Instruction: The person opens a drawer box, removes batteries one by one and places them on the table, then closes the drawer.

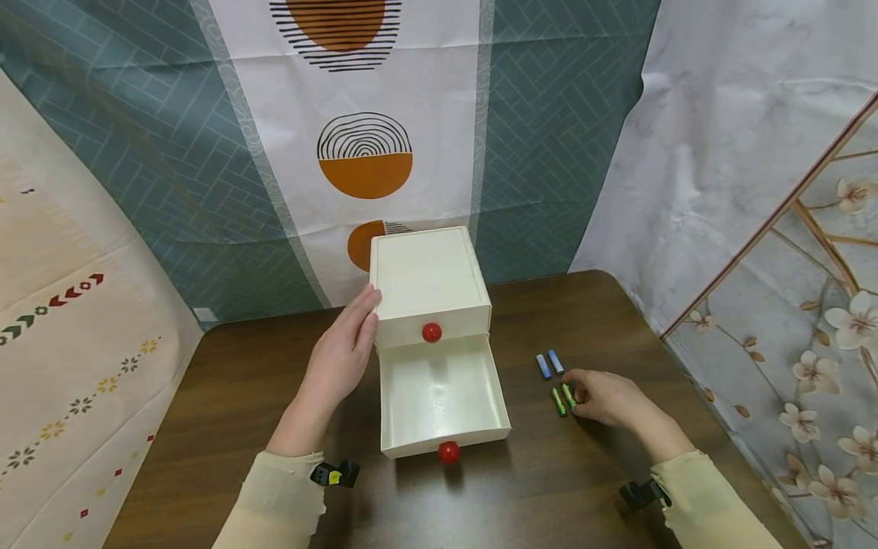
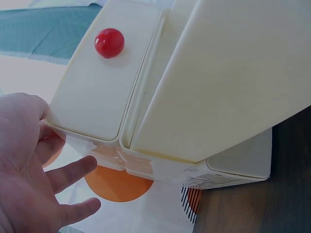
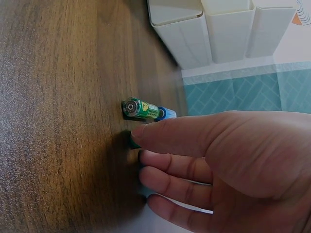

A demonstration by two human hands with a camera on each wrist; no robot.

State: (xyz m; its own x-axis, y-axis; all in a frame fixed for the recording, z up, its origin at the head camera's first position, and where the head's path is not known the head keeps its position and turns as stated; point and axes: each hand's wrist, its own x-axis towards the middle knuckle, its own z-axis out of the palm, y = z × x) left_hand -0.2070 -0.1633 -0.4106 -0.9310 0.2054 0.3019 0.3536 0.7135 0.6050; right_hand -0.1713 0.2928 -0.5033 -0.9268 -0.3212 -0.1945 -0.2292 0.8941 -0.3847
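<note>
The box [image 1: 428, 271] is white and stands on the brown surface [image 1: 274, 351], near the back. Its top drawer [image 1: 398, 334] is pushed in and has a round red knob [image 1: 431, 332]. The low drawer [image 1: 439, 400] sticks out toward the person, and it has a red knob too. The left hand [image 1: 339, 354] touches the left side of the box near the top. Its grip is loose, and in the left wrist view some of its fingers stick out straight. The right hand [image 1: 607, 398] is on the other side, down at the surface, well apart from the box. Its grip pinches the right green battery [image 1: 568, 394], with the thumb over part of it. That one lies to the right of the low drawer. The left green battery [image 1: 559, 402] lies just beside it. Two blue batteries [image 1: 543, 367] lie side by side a bit farther back, near the fingertips. Both sleeves [image 1: 277, 496] are pale, and each wrist wears a black strap [image 1: 334, 474]. Behind the box hangs a green and white cloth [image 1: 562, 114] with orange and black round shapes.
</note>
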